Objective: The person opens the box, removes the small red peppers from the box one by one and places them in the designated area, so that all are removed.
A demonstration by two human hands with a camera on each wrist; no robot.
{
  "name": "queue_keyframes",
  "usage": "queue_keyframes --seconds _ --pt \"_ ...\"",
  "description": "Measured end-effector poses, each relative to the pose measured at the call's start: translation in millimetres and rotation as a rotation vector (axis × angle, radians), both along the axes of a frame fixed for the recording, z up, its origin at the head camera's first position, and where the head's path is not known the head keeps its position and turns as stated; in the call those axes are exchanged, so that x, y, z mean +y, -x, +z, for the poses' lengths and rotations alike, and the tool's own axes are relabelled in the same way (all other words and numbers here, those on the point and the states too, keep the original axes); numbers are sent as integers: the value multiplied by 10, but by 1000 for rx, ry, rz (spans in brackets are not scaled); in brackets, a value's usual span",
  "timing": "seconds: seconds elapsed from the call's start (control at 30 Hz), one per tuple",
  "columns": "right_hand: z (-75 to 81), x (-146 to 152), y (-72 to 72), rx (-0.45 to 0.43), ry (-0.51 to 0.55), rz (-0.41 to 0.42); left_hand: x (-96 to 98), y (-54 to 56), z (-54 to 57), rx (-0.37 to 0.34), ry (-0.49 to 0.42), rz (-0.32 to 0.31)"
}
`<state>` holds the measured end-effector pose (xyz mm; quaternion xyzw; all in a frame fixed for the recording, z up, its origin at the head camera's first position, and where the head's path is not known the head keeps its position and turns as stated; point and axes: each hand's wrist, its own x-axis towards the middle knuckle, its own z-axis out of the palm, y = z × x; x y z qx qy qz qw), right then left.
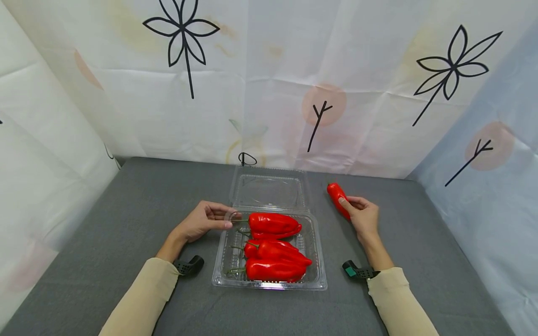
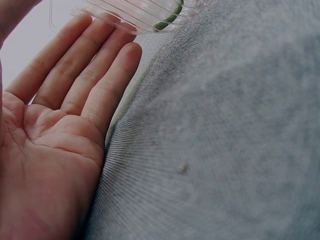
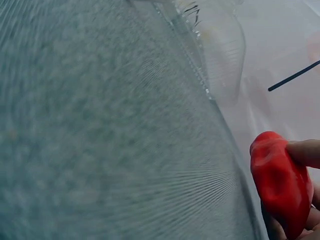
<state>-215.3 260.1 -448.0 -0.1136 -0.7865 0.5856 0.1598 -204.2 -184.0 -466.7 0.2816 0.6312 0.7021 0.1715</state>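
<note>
A clear plastic clamshell container (image 1: 269,285) lies with its lid (image 1: 271,189) folded back, holding several long red peppers (image 1: 275,249) with green stems. At its far left corner is my left hand (image 1: 208,219); the left wrist view shows nearly straight fingers (image 2: 75,75) with their tips against the container's clear wall (image 2: 135,17). To the right of the container, my right hand (image 1: 363,217) grips another red pepper (image 1: 336,193), thumb along one side and fingers around the other. The right wrist view shows that pepper (image 3: 280,185) close up; part of it is hidden by the fingers.
Everything rests on a grey cloth-covered table (image 1: 159,186). Behind it and at both sides hang pale fabric walls (image 1: 269,116) with leaf drawings. Dark bands (image 1: 189,266) sit on both wrists.
</note>
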Motion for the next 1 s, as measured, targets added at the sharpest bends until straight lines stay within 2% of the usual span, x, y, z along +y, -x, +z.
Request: queue_keyframes --seconds 0.13,0.33,0.47,1.0 --pt "-45 -7 16 0 -60 20 1 3 4 -1 -10 -8" --pt "-70 -15 12 6 -293 41 -3 12 4 -5 -18 -11" --pt "-76 -19 5 9 -381 45 1 14 3 -2 -12 -8" --pt "1 15 -31 -50 -437 168 2 22 -20 -5 5 1"
